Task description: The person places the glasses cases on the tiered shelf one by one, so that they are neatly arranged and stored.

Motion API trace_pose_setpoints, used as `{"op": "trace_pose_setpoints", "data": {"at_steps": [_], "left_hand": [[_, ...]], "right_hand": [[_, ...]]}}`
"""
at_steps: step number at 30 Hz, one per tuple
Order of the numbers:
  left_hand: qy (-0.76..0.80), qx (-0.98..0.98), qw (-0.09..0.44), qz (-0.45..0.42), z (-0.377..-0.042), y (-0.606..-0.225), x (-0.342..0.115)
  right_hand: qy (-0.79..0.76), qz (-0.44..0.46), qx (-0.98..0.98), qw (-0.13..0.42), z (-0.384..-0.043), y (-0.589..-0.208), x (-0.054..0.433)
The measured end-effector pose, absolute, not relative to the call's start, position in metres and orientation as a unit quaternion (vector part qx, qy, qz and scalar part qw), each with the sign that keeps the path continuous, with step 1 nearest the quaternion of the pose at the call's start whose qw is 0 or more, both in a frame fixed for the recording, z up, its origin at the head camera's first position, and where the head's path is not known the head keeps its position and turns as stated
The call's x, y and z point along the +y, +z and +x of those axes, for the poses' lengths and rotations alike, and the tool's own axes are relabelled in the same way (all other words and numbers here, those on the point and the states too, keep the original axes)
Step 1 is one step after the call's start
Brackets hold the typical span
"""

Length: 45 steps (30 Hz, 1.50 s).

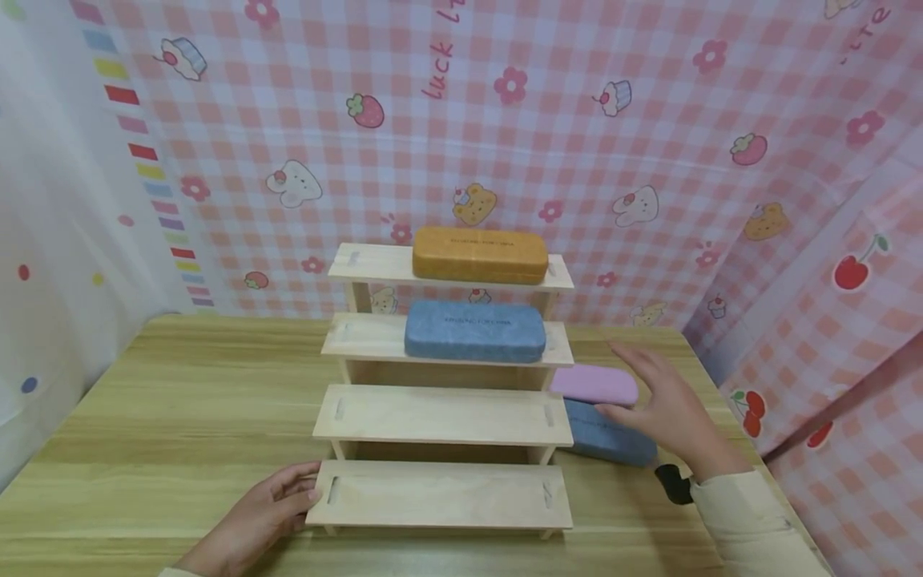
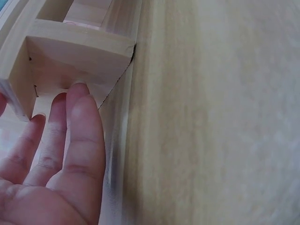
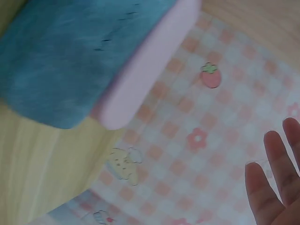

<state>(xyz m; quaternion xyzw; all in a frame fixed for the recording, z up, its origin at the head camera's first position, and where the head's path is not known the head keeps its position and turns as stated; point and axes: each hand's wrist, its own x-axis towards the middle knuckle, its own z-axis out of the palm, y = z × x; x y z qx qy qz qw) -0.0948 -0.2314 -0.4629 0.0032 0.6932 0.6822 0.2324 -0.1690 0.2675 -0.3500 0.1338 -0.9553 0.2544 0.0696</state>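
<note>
A stepped wooden display shelf [image 1: 443, 493] stands on the table. My left hand [image 1: 270, 509] is at the left end of its lowest step; in the left wrist view the extended fingers [image 2: 84, 136] reach the side panel. An orange glasses case [image 1: 479, 255] lies on the top step, and a blue glasses case [image 1: 474, 331] on the step below. To the shelf's right, a pink case [image 1: 597, 385] and another blue case [image 1: 613, 433] lie on the table, partly hidden by the shelf. My right hand [image 1: 663, 401] hovers beside them with fingers spread, holding nothing.
The wood-grain table [image 1: 202, 409] extends to both sides of the shelf. A pink checked cloth [image 1: 433, 160] hangs behind it, and more cloth hangs at the left and right. A small black object [image 1: 674, 484] shows by the right wrist.
</note>
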Motion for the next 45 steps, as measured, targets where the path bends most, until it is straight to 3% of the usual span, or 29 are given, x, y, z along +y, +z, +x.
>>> {"op": "trace_pose_setpoints", "data": {"at_steps": [23, 45], "left_hand": [[0.682, 0.693, 0.236, 0.014, -0.095, -0.462, -0.232], [0.694, 0.678, 0.242, 0.024, -0.095, -0.464, -0.233]], "right_hand": [[0.289, 0.068, -0.955, 0.002, -0.151, -0.406, 0.304], [0.336, 0.051, -0.937, -0.075, -0.166, -0.434, 0.322]]}}
